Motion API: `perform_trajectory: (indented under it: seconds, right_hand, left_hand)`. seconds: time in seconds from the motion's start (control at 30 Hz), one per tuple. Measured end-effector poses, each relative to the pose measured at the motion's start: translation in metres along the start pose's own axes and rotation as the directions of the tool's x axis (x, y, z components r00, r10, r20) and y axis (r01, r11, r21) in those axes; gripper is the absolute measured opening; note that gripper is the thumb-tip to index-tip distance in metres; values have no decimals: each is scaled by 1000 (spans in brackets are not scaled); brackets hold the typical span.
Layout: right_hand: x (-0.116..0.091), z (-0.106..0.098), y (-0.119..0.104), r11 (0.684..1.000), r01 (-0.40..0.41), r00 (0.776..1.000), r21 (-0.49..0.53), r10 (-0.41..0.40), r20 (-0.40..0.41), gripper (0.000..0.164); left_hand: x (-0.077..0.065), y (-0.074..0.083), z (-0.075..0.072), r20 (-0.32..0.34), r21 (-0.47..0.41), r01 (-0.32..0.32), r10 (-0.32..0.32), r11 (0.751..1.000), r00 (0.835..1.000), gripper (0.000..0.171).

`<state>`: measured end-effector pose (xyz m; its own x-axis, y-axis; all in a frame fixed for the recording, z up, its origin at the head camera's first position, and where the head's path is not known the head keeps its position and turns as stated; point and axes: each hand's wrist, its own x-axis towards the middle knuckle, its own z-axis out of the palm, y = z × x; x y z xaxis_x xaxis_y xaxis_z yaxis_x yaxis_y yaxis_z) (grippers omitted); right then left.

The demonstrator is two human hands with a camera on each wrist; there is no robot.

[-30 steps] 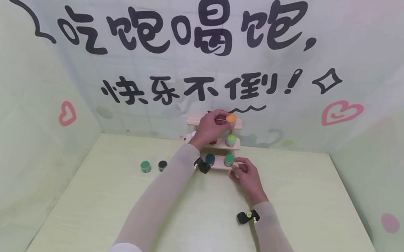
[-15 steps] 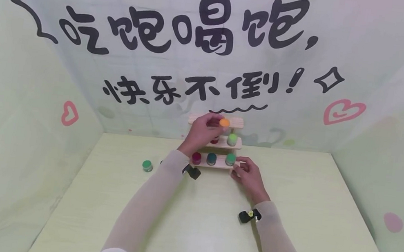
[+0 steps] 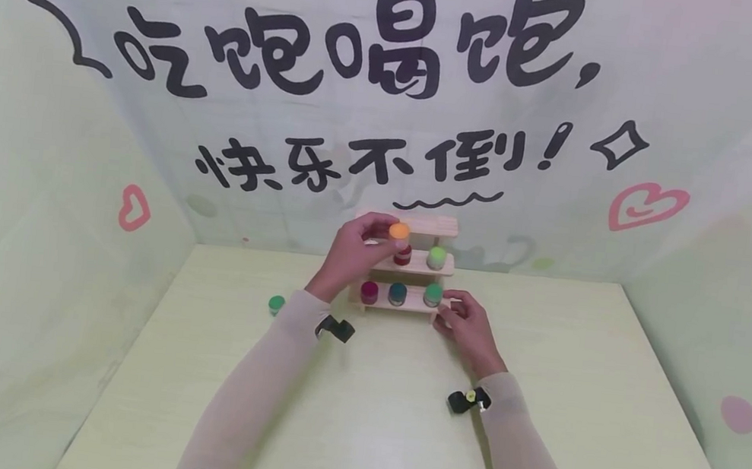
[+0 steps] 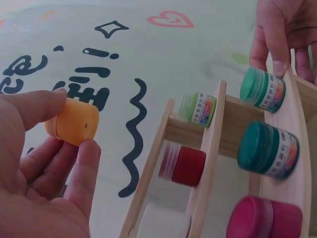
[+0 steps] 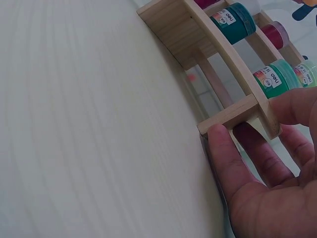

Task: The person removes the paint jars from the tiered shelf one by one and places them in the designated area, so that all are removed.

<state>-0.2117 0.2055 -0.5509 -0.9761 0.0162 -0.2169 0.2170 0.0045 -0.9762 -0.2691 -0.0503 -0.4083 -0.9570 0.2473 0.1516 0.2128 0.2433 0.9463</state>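
Observation:
In the head view my left hand (image 3: 353,253) pinches an orange paint jar (image 3: 400,233) between thumb and fingers, just in front of the top tier of a wooden stepped rack (image 3: 444,227). My right hand (image 3: 473,339) grips the right end of the bottom shelf, thumb by the green jar (image 5: 275,79). That shelf also bears a teal jar (image 3: 397,294) and a magenta jar (image 3: 369,293). On the middle tier are a light green jar (image 3: 436,258), a red jar (image 4: 184,164) and a white jar (image 4: 166,222). The top tier bears no jar in the left wrist view.
Left of the rack, a green-lidded jar (image 3: 276,305) stands on the pale wooden table (image 3: 384,419), partly behind the left sleeve. A printed cloth backdrop (image 3: 524,204) with lettering rises right behind the rack, and cloth sides flank the table.
My left hand has moved left and slightly down with the orange jar, uncovering the magenta and red jars. Its arm now hides the black jar on the table. My right hand keeps its hold.

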Motion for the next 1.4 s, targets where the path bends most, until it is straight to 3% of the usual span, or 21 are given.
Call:
perform_trajectory:
  seconds: [0.5, 0.7, 0.93, 1.4]
  right_hand:
    - [2, -5, -5, 1000, -13, 1000, 5, 13, -7, 36]
    - [2, -4, -4, 1000, -8, 1000, 18, 7, 5, 37]
    - [0, -3, -5, 1000, -23, 1000, -4, 23, 7, 37]
    - [-2, 3, -5, 999, -8, 1000, 36, 8, -6, 35]
  left_hand:
    - [-22, -24, -28, -18, -15, -61, 61, 998, 998, 45]
    - [-36, -33, -44, -67, -49, -27, 23, 998, 997, 45]
    - [-53, -46, -60, -106, -25, 32, -35, 999, 994, 44]
    - [-76, -77, -101, -168, -43, 69, -75, 997, 983, 47]
